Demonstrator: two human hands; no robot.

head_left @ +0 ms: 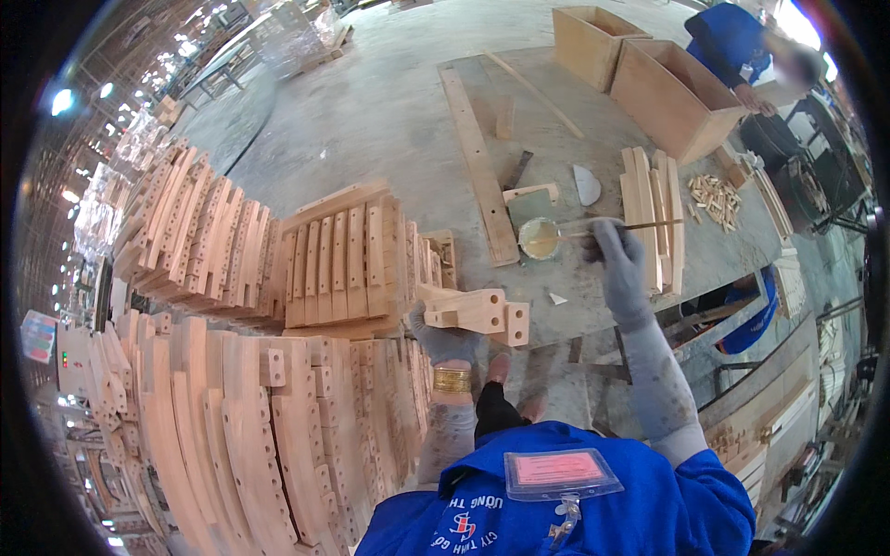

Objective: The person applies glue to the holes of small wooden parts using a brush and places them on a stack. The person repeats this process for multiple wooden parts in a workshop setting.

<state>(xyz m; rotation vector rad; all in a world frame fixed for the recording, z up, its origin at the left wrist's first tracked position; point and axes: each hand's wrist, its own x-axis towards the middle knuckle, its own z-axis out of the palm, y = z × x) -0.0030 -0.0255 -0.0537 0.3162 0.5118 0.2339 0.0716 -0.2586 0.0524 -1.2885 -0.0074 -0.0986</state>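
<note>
My left hand (pixel 443 341), in a grey glove, grips a pale wooden furniture part (pixel 475 311) with drilled holes and short blocks on it, held at the near edge of the workbench (pixel 593 120). My right hand (pixel 616 264), also gloved, holds a thin glue brush (pixel 607 225) whose tip reaches into a small round cup of yellowish glue (pixel 540 238) standing on the bench. Several flat wooden slats (pixel 652 218) lie stacked just right of my right hand.
Large stacks of curved wooden parts (pixel 269 417) and slotted pieces (pixel 338 264) stand to my left. Two open wooden boxes (pixel 672 93) sit at the bench's far side, where another person in blue (pixel 732 42) works. A pile of small dowels (pixel 716 197) lies at right.
</note>
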